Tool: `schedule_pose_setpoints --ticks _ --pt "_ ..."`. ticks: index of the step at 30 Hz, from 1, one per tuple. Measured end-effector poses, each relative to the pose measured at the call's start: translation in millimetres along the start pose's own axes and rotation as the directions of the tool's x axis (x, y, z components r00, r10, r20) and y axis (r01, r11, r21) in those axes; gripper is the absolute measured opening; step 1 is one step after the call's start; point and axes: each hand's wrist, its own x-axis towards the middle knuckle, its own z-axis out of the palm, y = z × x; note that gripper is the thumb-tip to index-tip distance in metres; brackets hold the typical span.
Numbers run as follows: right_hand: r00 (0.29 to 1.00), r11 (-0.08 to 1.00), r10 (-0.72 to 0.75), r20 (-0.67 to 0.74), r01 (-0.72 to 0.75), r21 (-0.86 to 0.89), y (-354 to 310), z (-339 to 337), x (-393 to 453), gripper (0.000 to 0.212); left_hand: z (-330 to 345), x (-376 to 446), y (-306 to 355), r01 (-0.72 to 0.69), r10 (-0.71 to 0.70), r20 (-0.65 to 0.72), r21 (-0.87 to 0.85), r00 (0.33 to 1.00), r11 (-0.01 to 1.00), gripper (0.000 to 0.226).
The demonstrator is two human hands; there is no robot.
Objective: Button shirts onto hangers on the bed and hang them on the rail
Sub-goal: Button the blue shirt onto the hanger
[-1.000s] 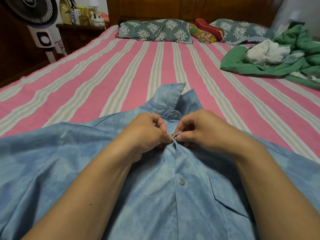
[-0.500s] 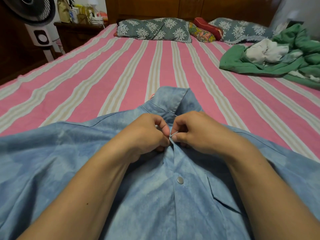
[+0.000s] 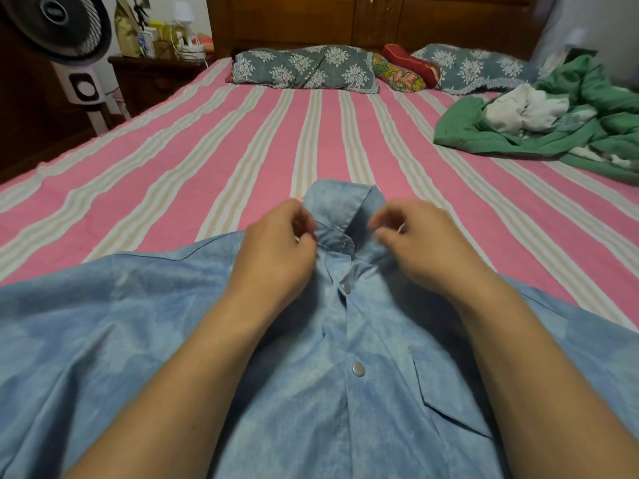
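Observation:
A light blue shirt (image 3: pixel 311 392) lies front up on the striped bed (image 3: pixel 214 160), collar (image 3: pixel 342 205) pointing away from me. Its placket is closed by metal snaps, one below the collar (image 3: pixel 345 288) and one lower down (image 3: pixel 358 368); the collar band snap (image 3: pixel 344 243) shows bare. My left hand (image 3: pixel 276 247) pinches the left edge of the collar band. My right hand (image 3: pixel 418 247) hovers blurred at the collar's right side, fingers loosely curled with nothing seen between them. No hanger shows clearly; the shirt covers whatever lies inside it.
A heap of green and white clothes (image 3: pixel 553 122) lies at the bed's right. Floral pillows (image 3: pixel 304 67) line the wooden headboard. A standing fan (image 3: pixel 62 32) and a cluttered bedside table (image 3: pixel 155 67) stand to the left.
Both hands left the snap below the collar, which now sits closed, and moved apart up to the collar's two sides. The view has tilted slightly.

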Motion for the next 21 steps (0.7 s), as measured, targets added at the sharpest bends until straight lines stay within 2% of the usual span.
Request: schedule_pose_setpoints --ticks 1,2,3,4,6,8,12,14,16,17,18,20,21 --pt "0.99 1.0 -0.007 -0.142 0.007 -0.003 5.1 0.9 2.6 0.026 2.2 0.6 -1.4 -0.076 0.074 -0.099 -0.016 0.992 0.997 0.02" --pt "0.979 1.0 -0.03 -0.2 0.029 -0.006 9.5 5.5 4.0 0.038 6.6 0.2 -4.2 -0.132 0.124 -0.135 -0.05 0.983 0.99 0.024" --pt "0.982 0.998 -0.063 -0.176 0.062 -0.009 12.2 12.7 3.6 0.055 12.3 -1.0 -8.8 -0.184 0.174 -0.127 -0.069 0.977 0.981 0.03" --pt "0.991 0.995 -0.096 -0.09 0.095 -0.011 13.4 21.2 1.7 0.072 18.4 -2.8 -13.5 -0.238 0.232 -0.098 -0.056 0.968 0.97 0.039" --pt "0.986 0.989 -0.147 0.084 0.146 0.011 12.2 33.4 -0.7 0.087 26.3 -4.8 -21.5 -0.342 0.343 -0.035 0.029 0.939 0.939 0.059" --pt "0.976 0.985 -0.175 0.131 0.174 0.021 12.5 36.4 0.4 0.084 26.8 -5.3 -20.3 -0.409 0.41 0.003 0.051 0.912 0.911 0.07" --pt "0.983 0.974 -0.156 0.098 0.17 -0.153 22.3 35.4 1.2 0.074 23.8 -11.3 -10.6 -0.48 0.484 0.122 -0.063 0.866 0.875 0.08" --pt "0.995 0.981 -0.095 0.027 0.098 -0.167 29.2 29.8 5.2 0.055 21.6 -11.5 -11.2 -0.481 0.487 0.137 -0.077 0.863 0.873 0.078" --pt "0.997 0.988 -0.071 -0.022 0.067 -0.137 33.4 22.1 7.1 0.024 16.6 -0.2 -4.3 -0.476 0.473 0.14 -0.006 0.87 0.879 0.072" --pt "0.998 0.989 -0.069 -0.001 0.068 -0.131 32.6 16.5 6.5 0.014 14.3 12.2 4.3 -0.48 0.456 0.209 0.075 0.865 0.874 0.074" --pt "0.997 0.991 -0.066 0.034 0.069 -0.113 32.5 13.9 6.2 0.017 12.3 28.6 13.6 -0.492 0.417 0.329 0.191 0.847 0.849 0.081" --pt "0.996 0.997 -0.053 0.067 0.057 -0.053 34.8 7.9 6.1 0.029 9.2 66.3 36.7 -0.567 0.271 0.583 0.414 0.766 0.712 0.094" --pt "0.997 0.999 -0.049 0.062 0.05 -0.013 36.8 5.0 5.8 0.03 6.8 81.0 47.9 -0.604 0.197 0.658 0.476 0.727 0.639 0.094"
